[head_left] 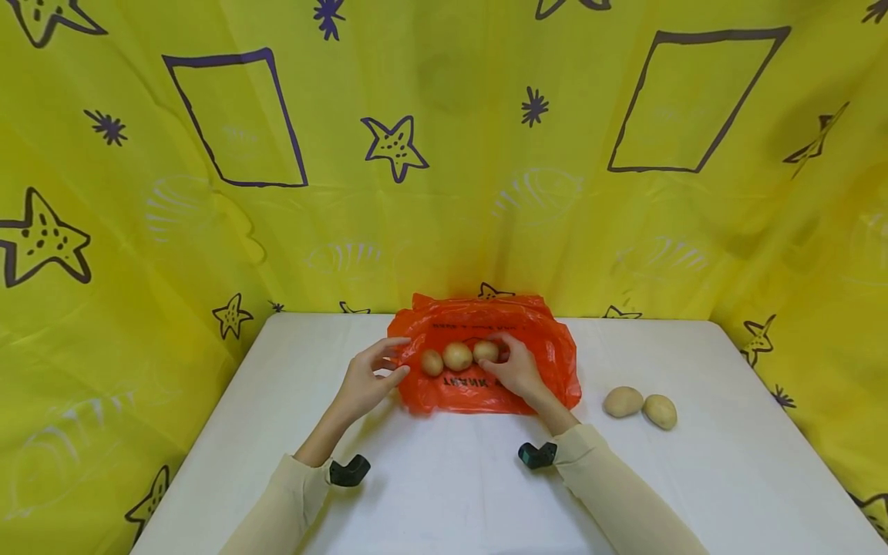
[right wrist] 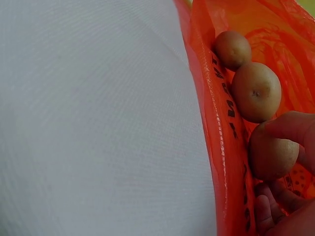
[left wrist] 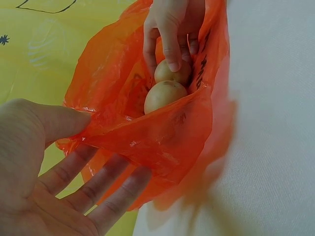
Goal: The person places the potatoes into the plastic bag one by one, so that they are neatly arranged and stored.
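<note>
In the head view, the bag (head_left: 555,378) lies at the middle of the table's (head_left: 444,493) far edge, against the curtain (head_left: 444,231); three potatoes sit in a row in it, the left potato (head_left: 432,363), the middle potato (head_left: 457,356) and the right potato (head_left: 486,351); the right grip (head_left: 519,374) has thumb and fingers closed about that last one; the left grip (head_left: 368,378) is at the bag's left side, thumb and fingers spread apart; toward the table's right edge, outside the bag, a rounder-ended potato (head_left: 623,401) and its neighbour (head_left: 660,412) lie side by side.

In the left wrist view, the left grip's fingers run straight along and under the film, the thumb at the bag's rim; whether they pinch it I cannot tell; beyond the near wall two potatoes show in the mouth, the farther under the right grip's fingers.

In the right wrist view, all three potatoes touch or nearly touch in line; the right grip pinches the nearest; the bag's printed wall stands between them and the table's white surface.

The step in hand looks to be settling the third potato in the bag; the next move would call for loosening the right grip without dragging the film, then reaching rightward to the loose pair.
</note>
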Tool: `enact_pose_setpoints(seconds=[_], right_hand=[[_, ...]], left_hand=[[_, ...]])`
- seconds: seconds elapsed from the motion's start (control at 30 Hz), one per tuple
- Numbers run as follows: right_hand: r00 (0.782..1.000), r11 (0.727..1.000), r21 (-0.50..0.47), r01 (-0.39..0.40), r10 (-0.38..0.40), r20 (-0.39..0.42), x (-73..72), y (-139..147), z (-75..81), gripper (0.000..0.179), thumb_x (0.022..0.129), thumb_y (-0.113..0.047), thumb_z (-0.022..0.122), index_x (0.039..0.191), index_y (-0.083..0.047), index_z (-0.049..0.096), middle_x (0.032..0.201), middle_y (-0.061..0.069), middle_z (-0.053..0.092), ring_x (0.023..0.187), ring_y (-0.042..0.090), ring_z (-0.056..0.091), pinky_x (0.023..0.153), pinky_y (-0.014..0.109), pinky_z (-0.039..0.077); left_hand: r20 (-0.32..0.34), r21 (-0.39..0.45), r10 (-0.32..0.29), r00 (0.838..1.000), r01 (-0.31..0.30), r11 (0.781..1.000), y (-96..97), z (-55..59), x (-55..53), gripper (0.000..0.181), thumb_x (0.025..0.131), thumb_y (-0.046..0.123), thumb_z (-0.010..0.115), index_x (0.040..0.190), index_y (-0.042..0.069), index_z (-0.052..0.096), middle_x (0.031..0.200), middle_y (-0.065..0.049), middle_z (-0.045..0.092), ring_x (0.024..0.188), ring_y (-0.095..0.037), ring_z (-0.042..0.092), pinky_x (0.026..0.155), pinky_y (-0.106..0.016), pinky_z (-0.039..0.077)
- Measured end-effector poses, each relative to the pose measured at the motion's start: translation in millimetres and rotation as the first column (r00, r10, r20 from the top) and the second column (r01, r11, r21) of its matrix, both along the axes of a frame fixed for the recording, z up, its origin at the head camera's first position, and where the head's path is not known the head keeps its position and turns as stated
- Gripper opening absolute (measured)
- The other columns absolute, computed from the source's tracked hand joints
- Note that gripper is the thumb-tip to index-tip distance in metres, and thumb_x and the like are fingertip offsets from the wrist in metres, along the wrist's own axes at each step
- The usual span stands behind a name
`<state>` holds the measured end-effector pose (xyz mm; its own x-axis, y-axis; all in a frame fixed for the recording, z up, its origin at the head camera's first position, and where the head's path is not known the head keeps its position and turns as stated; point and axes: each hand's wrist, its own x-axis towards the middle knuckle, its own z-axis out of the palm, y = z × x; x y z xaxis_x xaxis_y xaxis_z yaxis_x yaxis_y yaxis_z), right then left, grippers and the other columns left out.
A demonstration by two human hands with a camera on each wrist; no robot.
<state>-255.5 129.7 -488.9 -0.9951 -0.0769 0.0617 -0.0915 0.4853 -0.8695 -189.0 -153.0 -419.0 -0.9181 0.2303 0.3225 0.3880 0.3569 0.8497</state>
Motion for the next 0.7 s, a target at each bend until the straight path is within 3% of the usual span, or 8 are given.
enact_pose_setpoints(seconds=[0.1,0.37,0.7], right_hand=[[1.0,1.0,0.0,-0.003,0.003,0.002,0.3,-0.3,0.1,0.046,0.091,-0.017,0.079,0.132,-0.008,0.061,0.113,0.013,0.063,0.093,0.026,0.061,0.079,0.033,0.054],[1.0,1.0,0.018,-0.001,0.001,-0.002,1.4,0.0,0.8,0.047,0.091,-0.017,0.079,0.134,-0.008,0.061,0.111,0.012,0.063,0.092,0.026,0.059,0.078,0.033,0.052],[1.0,1.0,0.011,-0.015,0.015,-0.003,3.6,1.2,2.4,0.048,0.09,-0.015,0.079,0.133,-0.007,0.06,0.112,0.014,0.062,0.092,0.028,0.058,0.077,0.033,0.052]], left_hand=[[0.004,-0.002,0.003,1.0,-0.003,1.0,0.0,0.9,0.7,0.04,0.091,-0.01,0.069,0.13,-0.006,0.062,0.111,-0.028,0.069,0.094,-0.044,0.068,0.076,-0.028,0.059],[-0.018,0.005,-0.003,1.0,0.003,1.0,0.7,1.6,2.3,0.04,0.09,-0.011,0.069,0.129,-0.007,0.062,0.11,-0.028,0.069,0.093,-0.045,0.067,0.082,-0.056,0.058],[-0.018,-0.005,-0.002,1.0,0.002,1.0,0.1,3.6,3.2,0.039,0.091,-0.01,0.069,0.129,-0.006,0.062,0.11,-0.028,0.069,0.094,-0.043,0.068,0.082,-0.053,0.059]])
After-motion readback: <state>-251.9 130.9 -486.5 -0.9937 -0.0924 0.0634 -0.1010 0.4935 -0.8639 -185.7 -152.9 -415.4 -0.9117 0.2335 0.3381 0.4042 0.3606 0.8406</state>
